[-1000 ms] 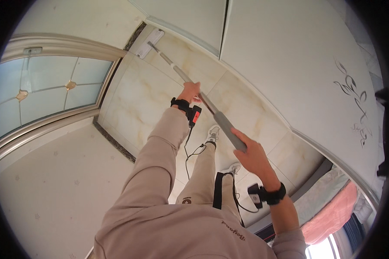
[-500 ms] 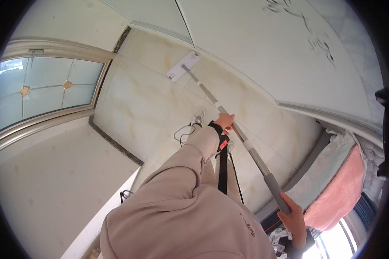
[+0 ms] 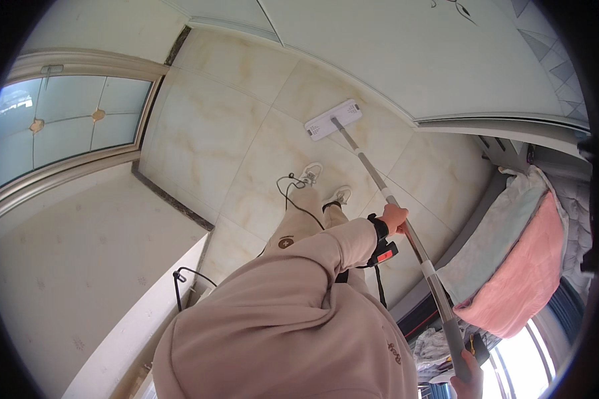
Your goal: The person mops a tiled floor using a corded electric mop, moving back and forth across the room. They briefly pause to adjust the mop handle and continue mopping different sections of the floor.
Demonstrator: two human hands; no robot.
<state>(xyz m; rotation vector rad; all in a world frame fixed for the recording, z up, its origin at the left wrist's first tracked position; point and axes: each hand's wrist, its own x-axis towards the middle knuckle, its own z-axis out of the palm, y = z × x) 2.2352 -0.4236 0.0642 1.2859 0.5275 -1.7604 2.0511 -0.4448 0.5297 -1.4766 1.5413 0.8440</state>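
A flat mop with a long grey pole (image 3: 373,171) slants across the view, and its white rectangular head (image 3: 319,128) rests flat on the tiled floor ahead of my feet. My left hand (image 3: 394,218), with a black band at the wrist, is wrapped around the middle of the pole. Lower down, at the right, my right hand (image 3: 470,380) grips the grey handle end and is partly cut off by the rim. A black device with a red patch (image 3: 385,255) hangs by my left wrist.
White sliding door panels (image 3: 406,60) border the floor at the far side. A framed glass door (image 3: 73,126) stands left, above a pale wall (image 3: 80,266). Pink fabric (image 3: 519,286) drapes at the right. A dark cord (image 3: 286,193) loops beside my shoes (image 3: 311,173).
The mop head has slid right and nearer to me across the tiles. Both hands have moved right and closer with the pole, still gripping it.
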